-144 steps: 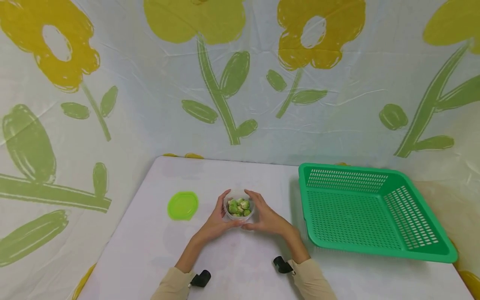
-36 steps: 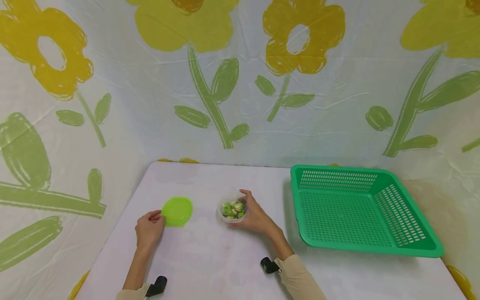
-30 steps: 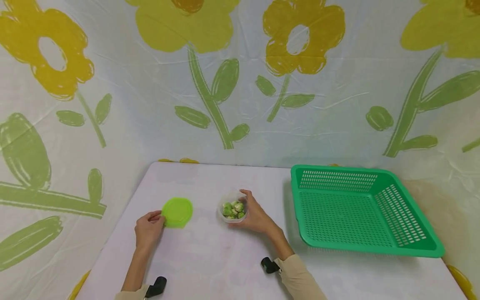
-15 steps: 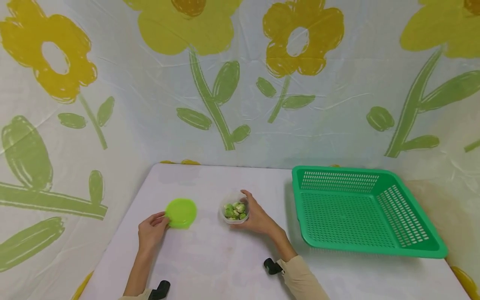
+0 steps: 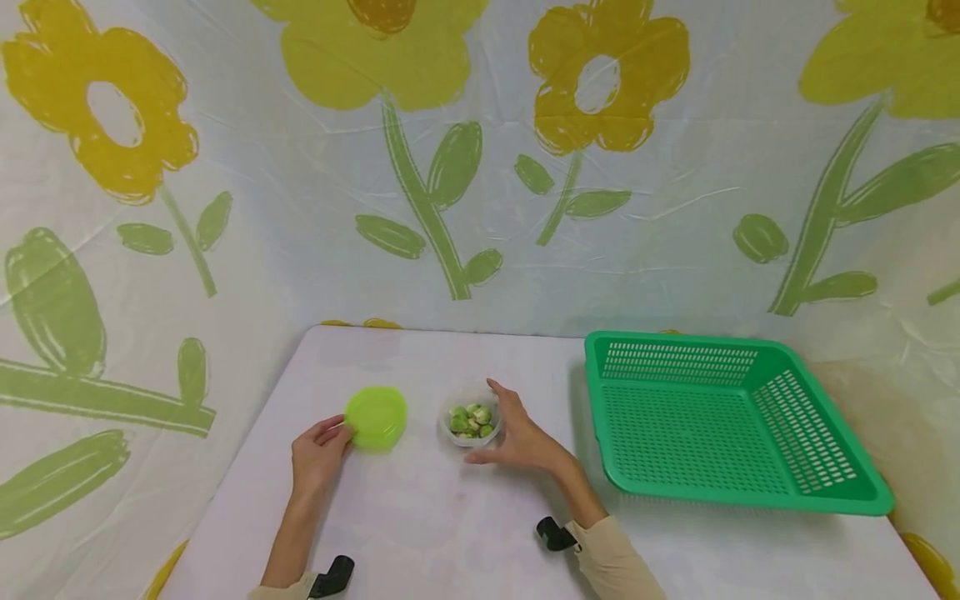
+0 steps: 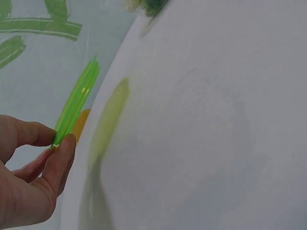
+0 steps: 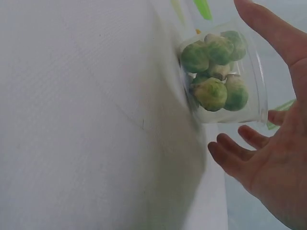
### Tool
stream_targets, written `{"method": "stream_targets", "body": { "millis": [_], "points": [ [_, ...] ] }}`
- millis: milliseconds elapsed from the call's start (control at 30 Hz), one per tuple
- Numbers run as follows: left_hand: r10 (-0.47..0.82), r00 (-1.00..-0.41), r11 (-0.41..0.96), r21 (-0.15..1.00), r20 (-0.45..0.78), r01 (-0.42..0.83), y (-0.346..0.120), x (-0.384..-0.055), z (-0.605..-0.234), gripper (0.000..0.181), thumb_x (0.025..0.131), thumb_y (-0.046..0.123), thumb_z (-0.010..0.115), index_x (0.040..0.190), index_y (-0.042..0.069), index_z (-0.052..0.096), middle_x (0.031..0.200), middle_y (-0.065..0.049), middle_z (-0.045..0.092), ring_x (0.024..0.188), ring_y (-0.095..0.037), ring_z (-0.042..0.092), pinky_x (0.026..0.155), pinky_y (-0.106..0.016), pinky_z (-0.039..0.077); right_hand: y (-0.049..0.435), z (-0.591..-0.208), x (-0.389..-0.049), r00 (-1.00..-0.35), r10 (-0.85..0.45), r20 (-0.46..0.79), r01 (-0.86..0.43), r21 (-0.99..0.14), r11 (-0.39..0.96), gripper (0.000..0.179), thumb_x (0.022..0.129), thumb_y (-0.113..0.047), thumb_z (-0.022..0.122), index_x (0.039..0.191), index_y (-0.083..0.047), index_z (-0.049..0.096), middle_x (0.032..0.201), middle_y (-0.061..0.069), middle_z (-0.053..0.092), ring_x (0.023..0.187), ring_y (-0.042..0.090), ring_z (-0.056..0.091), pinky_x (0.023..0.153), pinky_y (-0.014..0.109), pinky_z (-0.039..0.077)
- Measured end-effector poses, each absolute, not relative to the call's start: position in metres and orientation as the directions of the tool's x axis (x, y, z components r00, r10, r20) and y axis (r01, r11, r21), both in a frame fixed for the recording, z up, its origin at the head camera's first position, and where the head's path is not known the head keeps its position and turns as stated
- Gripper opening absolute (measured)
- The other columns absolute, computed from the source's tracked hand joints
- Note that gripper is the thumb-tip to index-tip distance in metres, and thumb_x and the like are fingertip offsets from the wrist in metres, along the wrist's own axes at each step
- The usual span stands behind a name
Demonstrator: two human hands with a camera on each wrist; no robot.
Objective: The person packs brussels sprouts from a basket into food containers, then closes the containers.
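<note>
My left hand (image 5: 317,458) pinches the edge of a bright green plastic lid (image 5: 377,419) between thumb and fingertips. The left wrist view shows the lid (image 6: 77,101) raised off the table, casting a greenish shadow. To its right stands a small clear round tub (image 5: 447,438) holding several Brussels sprouts (image 5: 469,421). My right hand (image 5: 528,442) is spread beside the tub's right side. In the right wrist view, gaps show between the fingers (image 7: 225,152) and the tub (image 7: 252,112), which stands upright on the table.
A large green perforated basket (image 5: 697,500) stands on the right of the white table (image 5: 450,533). Behind the table hangs a flower-printed cloth (image 5: 525,275). Both wrists wear a small black camera, such as the left one (image 5: 333,577).
Both hands held the tub at first. My left hand then went to the lid, lifted it and carried it right, nearer the tub. My right hand has just loosened from the tub.
</note>
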State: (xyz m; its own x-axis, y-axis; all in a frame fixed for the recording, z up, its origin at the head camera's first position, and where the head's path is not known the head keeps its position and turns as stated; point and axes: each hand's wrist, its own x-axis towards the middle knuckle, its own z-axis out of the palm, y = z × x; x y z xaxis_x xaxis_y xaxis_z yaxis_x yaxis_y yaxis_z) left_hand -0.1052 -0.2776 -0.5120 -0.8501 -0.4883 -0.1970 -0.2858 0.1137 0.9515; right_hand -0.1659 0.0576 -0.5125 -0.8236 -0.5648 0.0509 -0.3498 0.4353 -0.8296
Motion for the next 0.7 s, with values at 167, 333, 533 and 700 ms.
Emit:
{"method": "stream_targets", "body": {
  "millis": [167, 333, 533, 700],
  "points": [
    [-0.467, -0.862, 0.093, 0.959, -0.196, -0.268, -0.269, -0.108, -0.508, 0.037, 0.096, 0.008, 0.069, 0.130, -0.006, 0.064, 0.100, -0.008, 0.073, 0.077, -0.002, 0.067, 0.072, -0.017, 0.058, 0.057, -0.510, -0.164, -0.865, -0.488, 0.115, -0.362, -0.817, 0.448, 0.106, 0.083, -0.042, 0.085, 0.162, -0.007, 0.023, 0.160, 0.021, 0.029, 0.147, 0.038, 0.032, 0.114, 0.061, 0.034],
    [-0.444, -0.877, 0.065, 0.969, -0.185, -0.237, -0.260, -0.112, -0.503, 0.035, 0.096, 0.007, 0.069, 0.129, -0.006, 0.065, 0.103, -0.010, 0.073, 0.080, -0.002, 0.068, 0.076, -0.021, 0.059, 0.056, -0.507, -0.163, -0.909, -0.363, 0.205, -0.357, -0.832, 0.425, 0.084, 0.088, -0.036, 0.082, 0.155, -0.007, 0.041, 0.153, 0.015, 0.043, 0.142, 0.034, 0.042, 0.113, 0.058, 0.037],
    [-0.426, -0.886, 0.028, 0.977, -0.181, -0.212, -0.245, -0.115, -0.496, 0.035, 0.095, 0.005, 0.070, 0.128, -0.005, 0.066, 0.103, -0.010, 0.072, 0.079, -0.002, 0.068, 0.076, -0.022, 0.059, 0.053, -0.508, -0.165, -0.891, -0.269, 0.366, -0.444, -0.825, 0.349, 0.057, 0.092, -0.021, 0.080, 0.141, -0.003, 0.057, 0.141, 0.013, 0.056, 0.131, 0.034, 0.053, 0.111, 0.051, 0.042],
    [-0.393, -0.904, 0.001, 0.983, -0.169, -0.184, -0.231, -0.118, -0.490, 0.035, 0.094, 0.005, 0.072, 0.128, -0.005, 0.067, 0.107, -0.014, 0.071, 0.080, -0.003, 0.068, 0.075, -0.021, 0.059, 0.048, -0.505, -0.166, -0.869, -0.214, 0.447, -0.493, -0.820, 0.291, 0.039, 0.095, -0.018, 0.077, 0.131, -0.007, 0.066, 0.131, 0.009, 0.064, 0.123, 0.035, 0.058, 0.108, 0.047, 0.047]
  ]
}}
